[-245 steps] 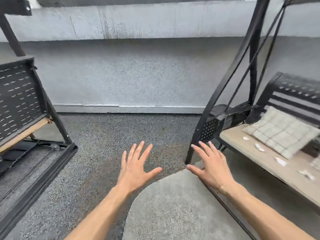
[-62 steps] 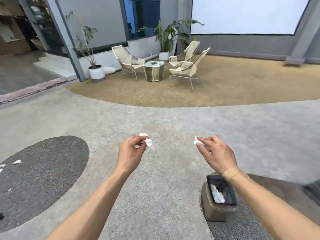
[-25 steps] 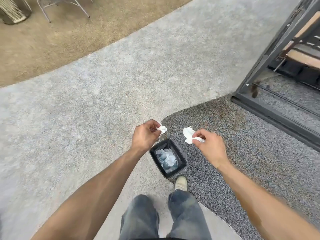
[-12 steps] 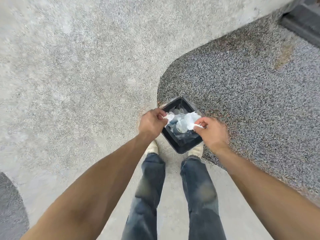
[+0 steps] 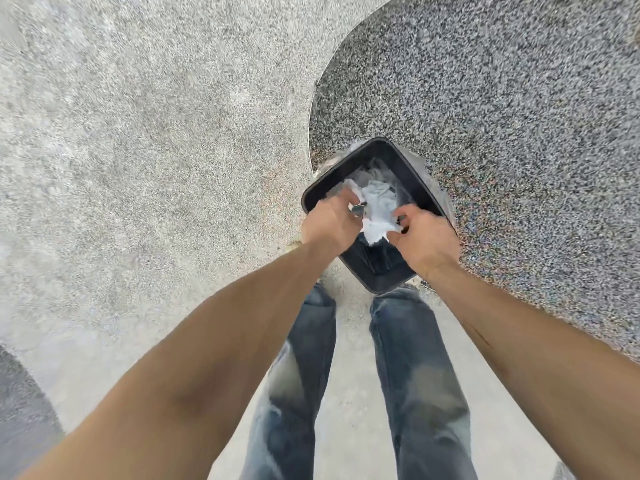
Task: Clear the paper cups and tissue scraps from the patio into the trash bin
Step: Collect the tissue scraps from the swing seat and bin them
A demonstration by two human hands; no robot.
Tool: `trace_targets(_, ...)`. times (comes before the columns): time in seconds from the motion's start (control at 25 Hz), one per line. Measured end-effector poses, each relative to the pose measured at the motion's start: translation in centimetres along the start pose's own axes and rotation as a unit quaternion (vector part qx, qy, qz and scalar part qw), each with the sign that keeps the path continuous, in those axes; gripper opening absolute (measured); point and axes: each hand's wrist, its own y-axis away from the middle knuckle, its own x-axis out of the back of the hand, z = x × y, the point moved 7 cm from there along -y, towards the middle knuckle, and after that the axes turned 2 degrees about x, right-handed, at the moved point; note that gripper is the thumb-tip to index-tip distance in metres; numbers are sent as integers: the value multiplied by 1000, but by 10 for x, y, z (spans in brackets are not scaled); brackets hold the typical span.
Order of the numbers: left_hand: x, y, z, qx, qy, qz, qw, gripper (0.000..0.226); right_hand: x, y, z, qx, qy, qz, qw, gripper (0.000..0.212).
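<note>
Inspecting the disposal point: we find both hands over the mouth of the trash bin, which stands on the patio floor just ahead of the person's feet.
Left hand: over the bin's near-left rim, fingers curled; a bit of white tissue shows at its fingertips, though we cannot tell for certain whether the grip holds it.
Right hand: over the bin's near-right rim, grip narrow, pinching a white tissue scrap that hangs inside the opening.
Bin contents: crumpled white tissue already lies inside; we can make out no paper cups there.
Done, in our judgement: one load of scraps brought to the bin and all but dropped.
Left, in our judgement: release of this scrap. Ground around the bin shows no litter; we cannot assess the rest of the patio from here.
</note>
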Motion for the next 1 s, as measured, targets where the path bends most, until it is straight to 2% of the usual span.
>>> trace_targets(0.16, 30, 20, 4, -17, 4, 6, 1000, 34, 34, 13, -20, 41, 16, 26, 999, 42)
trace_targets(0.32, 89, 63, 15, -49, 38, 44, 997, 36, 101, 47, -66, 109, 49, 89, 989, 44)
trace_targets(0.48, 174, 133, 30, -112, -5, 122, 986, 59, 183, 105, -131, 196, 97, 124, 968, 57)
trace_targets(0.6, 240, 194, 32, -128, -17, 193, 973, 74, 242, 153, -181, 253, 121, 149, 948, 62)
trace_targets(0.76, 320, 278, 17, -114, -13, 302, 946, 80, 308, 220, -253, 363, 144, 164, 906, 71)
trace_targets(1.0, 374, 420, -47, 5, 26, 429, 903, 90, 371, 334, -355, 533, 190, 195, 801, 78)
